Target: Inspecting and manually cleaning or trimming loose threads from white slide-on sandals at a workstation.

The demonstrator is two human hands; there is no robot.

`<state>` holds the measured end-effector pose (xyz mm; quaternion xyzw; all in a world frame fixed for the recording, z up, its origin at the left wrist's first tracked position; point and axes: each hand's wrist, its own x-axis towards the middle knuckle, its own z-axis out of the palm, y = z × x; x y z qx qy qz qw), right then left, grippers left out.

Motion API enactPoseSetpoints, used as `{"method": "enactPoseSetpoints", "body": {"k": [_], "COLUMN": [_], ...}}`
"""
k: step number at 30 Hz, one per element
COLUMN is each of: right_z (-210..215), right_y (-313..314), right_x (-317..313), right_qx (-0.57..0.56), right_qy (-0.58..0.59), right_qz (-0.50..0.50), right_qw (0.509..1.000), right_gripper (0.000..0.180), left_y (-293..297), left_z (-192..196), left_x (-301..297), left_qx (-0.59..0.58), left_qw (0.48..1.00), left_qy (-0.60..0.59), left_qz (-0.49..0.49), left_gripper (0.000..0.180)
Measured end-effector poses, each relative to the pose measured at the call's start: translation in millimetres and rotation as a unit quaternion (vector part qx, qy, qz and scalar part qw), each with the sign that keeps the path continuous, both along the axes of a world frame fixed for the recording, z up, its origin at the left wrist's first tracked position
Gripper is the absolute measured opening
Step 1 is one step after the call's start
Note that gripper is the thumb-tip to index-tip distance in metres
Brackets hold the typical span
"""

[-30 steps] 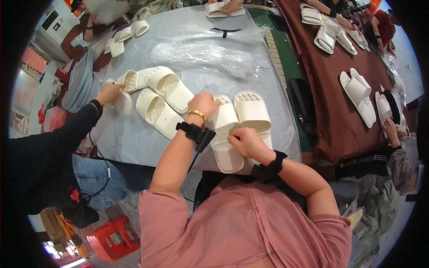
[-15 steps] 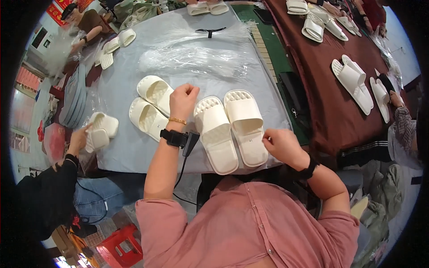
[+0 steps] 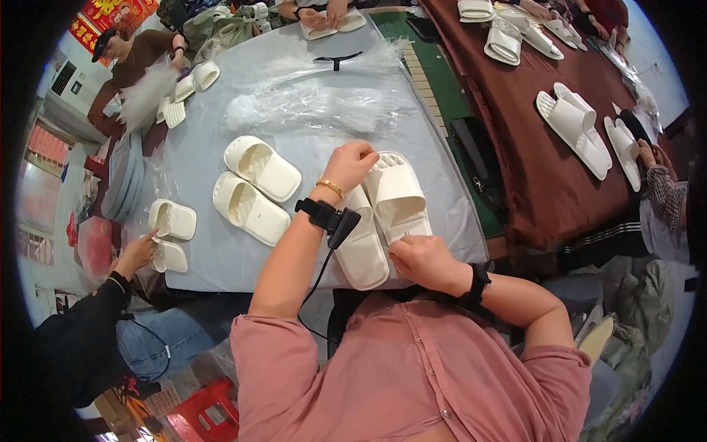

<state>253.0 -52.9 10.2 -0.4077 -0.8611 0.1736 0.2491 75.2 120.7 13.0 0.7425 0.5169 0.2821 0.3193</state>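
Note:
In front of me lies a pair of cream slide slippers side by side, toes pointing away. Above the strap of the left slipper (image 3: 363, 258) is my left hand (image 3: 350, 163), fingers curled closed, near the toes of both; it hides part of that slipper. My right hand (image 3: 428, 262), closed too, rests at or just over the heel of the right slipper (image 3: 398, 186). Whether either hand pinches anything small is hidden. Left of my left forearm, another cream pair, an upper slipper (image 3: 276, 173) and a lower slipper (image 3: 259, 217), lies angled on the table.
Clear plastic bags (image 3: 309, 107) lie piled across the grey-covered table (image 3: 449, 214), with a black strap (image 3: 336, 62) behind them. At left, a co-worker's hand (image 3: 136, 254) touches more slippers (image 3: 173, 219). A brown-covered table (image 3: 515, 140) at right bears several slippers; other people work around both tables.
My left hand has moved right, from between the pairs to over the near pair. My right hand has come left and down to the right slipper's heel. The co-worker's slippers at left now lie separated.

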Motion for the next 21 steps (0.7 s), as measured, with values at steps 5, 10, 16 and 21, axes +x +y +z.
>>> {"method": "enactPoseSetpoints", "body": {"k": [5,10,16,21], "right_z": [-17.2,-20.6,-18.4,-12.7], "right_y": [27.6,39.8,36.2,34.8], "right_x": [8.3,5.3,2.0,-0.9], "right_qx": [0.041,0.057,0.025,-0.004], "right_qy": [0.01,0.022,0.011,0.005], "right_qz": [-0.07,-0.127,-0.138,-0.144], "right_qw": [0.997,0.99,0.99,0.99], "right_gripper": [0.005,0.012,0.021,0.028], "left_y": [-0.3,3.0,8.2,8.3], "left_z": [-14.3,-15.1,-19.5,-27.1], "left_x": [3.2,3.9,2.9,2.6], "left_qx": [-0.092,-0.113,-0.126,-0.154], "left_qw": [0.995,0.992,0.982,0.974], "left_qy": [-0.017,-0.048,-0.138,-0.167], "left_qz": [-0.022,-0.018,0.0,-0.005], "left_gripper": [0.027,0.025,0.021,0.018]}}
